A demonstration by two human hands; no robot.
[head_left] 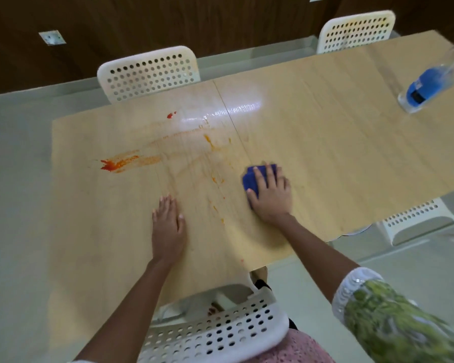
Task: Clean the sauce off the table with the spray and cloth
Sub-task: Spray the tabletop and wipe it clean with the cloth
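A: Head view first. Where are your hands?

B: Your right hand (271,195) lies flat on the blue cloth (252,179), fingers spread and pressing it onto the wooden tabletop (338,158), just right of the seam between the two boards. Your left hand (168,226) rests palm-down on the bare wood, fingers straight, holding nothing.

A: So neither grip is clamped?

B: Correct, both grips are apart; the cloth is only pressed under straight fingers.

A: And the sauce?

B: A red-orange sauce smear (118,163) sits far left of the cloth, a small red drop (170,115) lies near the far edge, and thin orange streaks (215,176) run between your hands. A wet sheen (228,111) glints near the seam.

A: The spray?

B: The spray bottle (427,87), clear with a blue label, stands at the far right, blurred. White perforated chairs (148,74) surround the tabletop.
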